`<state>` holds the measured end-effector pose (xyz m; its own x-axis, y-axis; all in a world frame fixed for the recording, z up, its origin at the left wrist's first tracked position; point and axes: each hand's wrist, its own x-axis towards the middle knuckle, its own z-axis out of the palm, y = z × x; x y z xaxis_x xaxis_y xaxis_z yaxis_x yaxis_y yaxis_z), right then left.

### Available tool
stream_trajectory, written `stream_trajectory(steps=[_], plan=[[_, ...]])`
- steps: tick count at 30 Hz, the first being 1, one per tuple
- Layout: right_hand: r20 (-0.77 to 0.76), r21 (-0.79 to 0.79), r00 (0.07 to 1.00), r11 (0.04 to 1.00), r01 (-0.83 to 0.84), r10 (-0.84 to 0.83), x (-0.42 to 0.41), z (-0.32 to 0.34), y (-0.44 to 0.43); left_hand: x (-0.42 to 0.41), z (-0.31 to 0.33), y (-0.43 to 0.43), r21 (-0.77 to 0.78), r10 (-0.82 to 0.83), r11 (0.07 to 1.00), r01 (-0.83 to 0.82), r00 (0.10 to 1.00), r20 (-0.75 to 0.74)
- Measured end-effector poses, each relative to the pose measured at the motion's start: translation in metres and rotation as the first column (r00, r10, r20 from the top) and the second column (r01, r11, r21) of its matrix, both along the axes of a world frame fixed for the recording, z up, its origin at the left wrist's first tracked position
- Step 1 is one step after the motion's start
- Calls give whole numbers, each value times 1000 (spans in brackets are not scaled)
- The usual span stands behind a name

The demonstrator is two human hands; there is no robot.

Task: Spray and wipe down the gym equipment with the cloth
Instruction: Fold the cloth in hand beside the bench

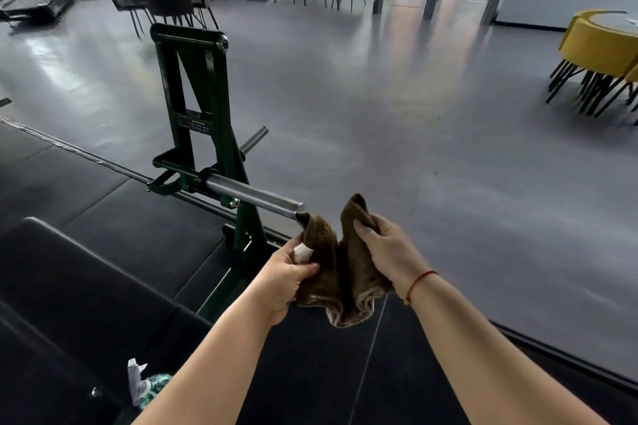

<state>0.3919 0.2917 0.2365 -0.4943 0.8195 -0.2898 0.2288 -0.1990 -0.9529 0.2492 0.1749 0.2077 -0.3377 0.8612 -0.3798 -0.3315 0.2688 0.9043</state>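
Brown cloth (pixel 345 269) is hanging bunched between both hands, just off the near end of the steel bar sleeve (pixel 252 195), one top corner touching or almost touching the bar tip. Left hand (pixel 286 272) is pinching the cloth's left edge, thumb pressing over curled fingers by a white tag. Right hand (pixel 386 248) is gripping the other top corner, fingers curled round the fold. Neither hand is holding anything else.

Judging the step: re-folding or spreading the cloth before wiping the sleeve. To do it well, the cloth is needing a flat, clean face outward. Then one hand should be wrapping it round the bar and sliding along the full length while twisting, so the underside is getting covered too. Loose corners should be staying clear of the collar where the sleeve is meeting the green frame (pixel 196 97).

Spray bottle (pixel 145 386) is lying low left on the black padding (pixel 86 269), well apart from the hands. Whether the bar is wet is not showing.
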Motion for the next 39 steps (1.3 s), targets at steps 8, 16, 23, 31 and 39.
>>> stream_trajectory(steps=[8,16,23,31,39], plan=[[109,141,994,989,-41,26,-5,-2,-12,30,26,8,46,-92,995,90,995,44],[399,293,905,915,-279,148,2,1,-15,28,23,6,-34,25,999,-9,847,530],[467,284,869,902,-324,165,6,3,-11,22,15,-5,-113,137,990,-90,827,545],[-157,-124,966,966,-227,206,12,29,-20,8,-18,-16,-359,392,893,-272,862,321],[-279,-293,951,931,-217,134,27,22,-6,5,-14,-44,75,183,948,-309,722,668]])
